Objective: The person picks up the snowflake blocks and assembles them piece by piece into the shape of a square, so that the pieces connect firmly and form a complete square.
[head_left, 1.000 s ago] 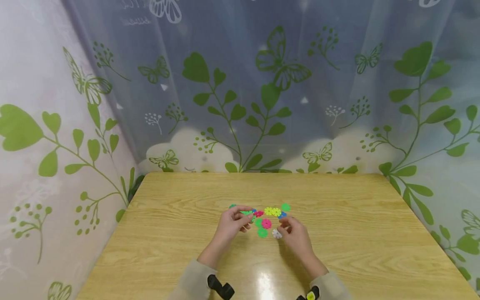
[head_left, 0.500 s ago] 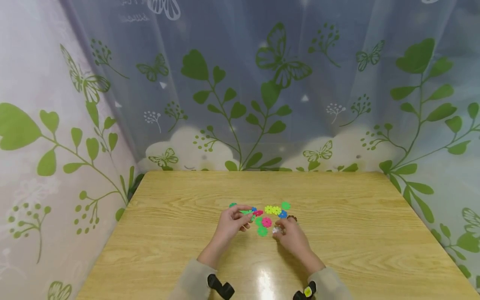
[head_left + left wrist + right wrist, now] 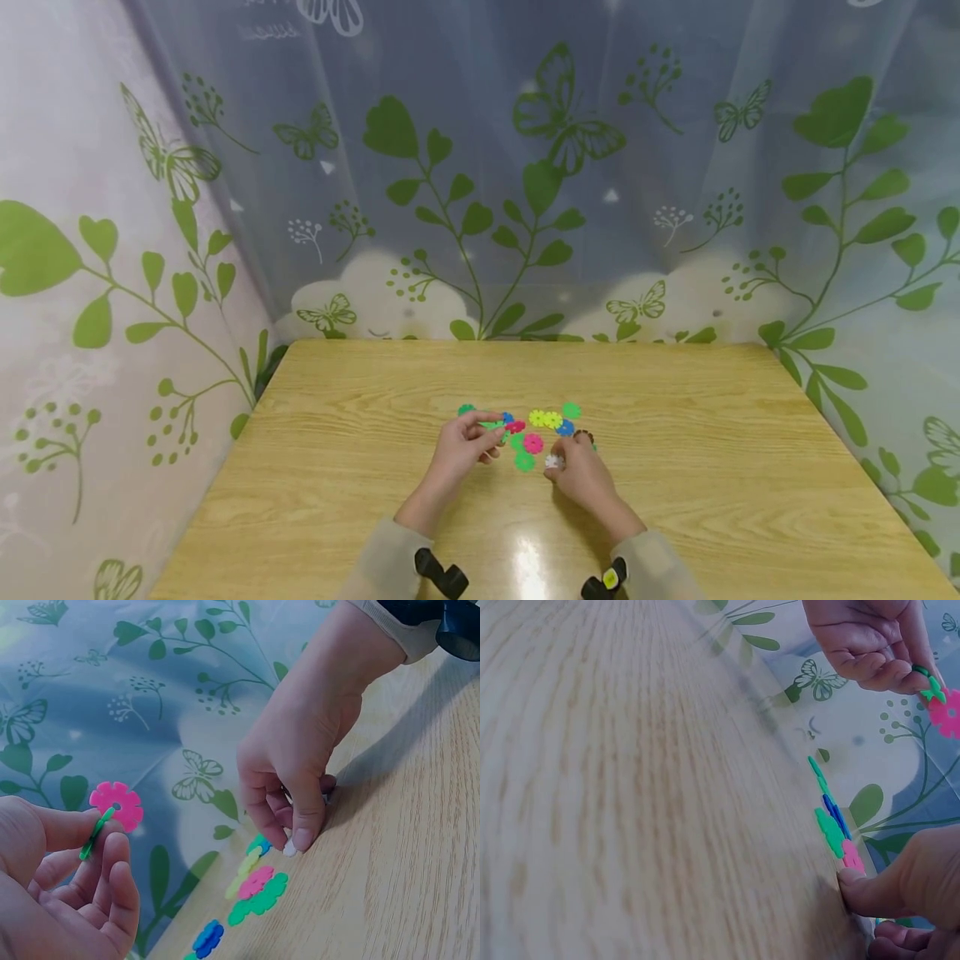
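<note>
My left hand is raised above the table, pinching a green flower-shaped snowflake disc between thumb and fingers. Slotted into that green disc is a pink snowflake disc, which stands out beyond the fingertips. Down at the tabletop, my right hand pinches a white snowflake disc with thumb and forefinger; the fingertips hide part of it. Just left of the white disc lie a loose pink disc and a green disc.
Behind the hands lie joined or overlapping yellow discs, a blue disc and a light green disc. A brown disc shows beyond the right hand. The wooden table meets a patterned curtain at its back edge.
My right hand has moved slightly left onto the white disc and taken hold of it, uncovering the brown disc. The left hand keeps its place with the green and pink pieces.
</note>
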`<state>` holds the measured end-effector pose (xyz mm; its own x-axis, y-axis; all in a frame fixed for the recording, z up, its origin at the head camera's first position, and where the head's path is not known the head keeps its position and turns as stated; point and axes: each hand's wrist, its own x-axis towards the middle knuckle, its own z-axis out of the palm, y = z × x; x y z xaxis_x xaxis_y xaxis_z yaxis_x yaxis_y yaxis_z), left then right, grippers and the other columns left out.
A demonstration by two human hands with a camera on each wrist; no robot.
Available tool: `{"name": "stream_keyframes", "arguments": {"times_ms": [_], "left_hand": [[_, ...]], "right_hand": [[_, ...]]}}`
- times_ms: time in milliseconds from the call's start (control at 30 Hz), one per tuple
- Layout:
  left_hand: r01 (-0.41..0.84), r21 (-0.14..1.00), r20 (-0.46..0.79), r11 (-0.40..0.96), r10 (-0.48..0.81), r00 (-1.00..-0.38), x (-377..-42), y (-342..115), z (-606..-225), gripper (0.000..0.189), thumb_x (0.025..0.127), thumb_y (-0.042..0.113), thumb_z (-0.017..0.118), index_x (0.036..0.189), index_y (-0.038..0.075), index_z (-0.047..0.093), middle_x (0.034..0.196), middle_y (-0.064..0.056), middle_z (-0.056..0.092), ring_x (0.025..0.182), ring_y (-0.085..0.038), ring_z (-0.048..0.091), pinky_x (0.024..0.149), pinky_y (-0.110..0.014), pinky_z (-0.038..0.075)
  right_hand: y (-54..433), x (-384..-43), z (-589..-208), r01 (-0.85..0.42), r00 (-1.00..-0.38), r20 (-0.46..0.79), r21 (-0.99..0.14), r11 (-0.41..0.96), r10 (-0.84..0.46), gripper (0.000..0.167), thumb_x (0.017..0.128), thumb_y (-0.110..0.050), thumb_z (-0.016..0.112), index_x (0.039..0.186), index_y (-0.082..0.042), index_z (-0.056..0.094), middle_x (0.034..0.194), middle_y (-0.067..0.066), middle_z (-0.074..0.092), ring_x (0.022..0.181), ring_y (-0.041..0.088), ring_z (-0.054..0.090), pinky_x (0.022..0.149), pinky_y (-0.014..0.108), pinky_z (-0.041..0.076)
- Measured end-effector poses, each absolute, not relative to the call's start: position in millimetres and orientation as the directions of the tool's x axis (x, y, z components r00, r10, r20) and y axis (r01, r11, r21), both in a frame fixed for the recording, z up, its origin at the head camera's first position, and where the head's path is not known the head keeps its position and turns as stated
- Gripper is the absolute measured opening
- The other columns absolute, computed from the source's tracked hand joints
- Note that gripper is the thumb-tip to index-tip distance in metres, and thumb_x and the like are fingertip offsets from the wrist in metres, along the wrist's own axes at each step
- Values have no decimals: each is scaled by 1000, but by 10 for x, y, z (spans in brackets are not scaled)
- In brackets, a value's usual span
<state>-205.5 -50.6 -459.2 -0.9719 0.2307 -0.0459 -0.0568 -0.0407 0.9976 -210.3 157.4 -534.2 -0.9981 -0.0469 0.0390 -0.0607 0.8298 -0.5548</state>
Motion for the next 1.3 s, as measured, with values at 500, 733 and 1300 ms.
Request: {"name": "stream_keyframes", "arguments": {"times_ms": [500,733,1300], "left_hand": [[-39,999,-32,-24,242,-970,-2033,-522,-4605,25,89,5,62,113,-2,61,83,-25,61,64,-18,61,68,-46,55],[-49,999,-43,-18,236,-971,-2091,-523,-4730,27,89,7,63,114,-2,61,84,-23,63,64,-18,61,67,-43,56],[-42,999,-39,-10,208,-977,-2168,-472,-4876,32,87,12,66,114,-5,60,70,-4,62,59,-12,60,58,-27,54]], "right_hand": [[1604,-2019,-5323,-63,-998,43,-610,790,-46,22,82,-21,72,101,-11,64,82,4,64,63,14,53,47,27,41],[1590,-2028,-5296,-76,-993,116,-690,719,6,26,83,-18,71,107,-8,66,89,7,65,65,15,48,51,25,40],[1546,-2029,-5101,-173,-980,200,-893,416,22,13,87,-2,63,99,2,62,67,9,65,44,10,47,38,17,37]]}}
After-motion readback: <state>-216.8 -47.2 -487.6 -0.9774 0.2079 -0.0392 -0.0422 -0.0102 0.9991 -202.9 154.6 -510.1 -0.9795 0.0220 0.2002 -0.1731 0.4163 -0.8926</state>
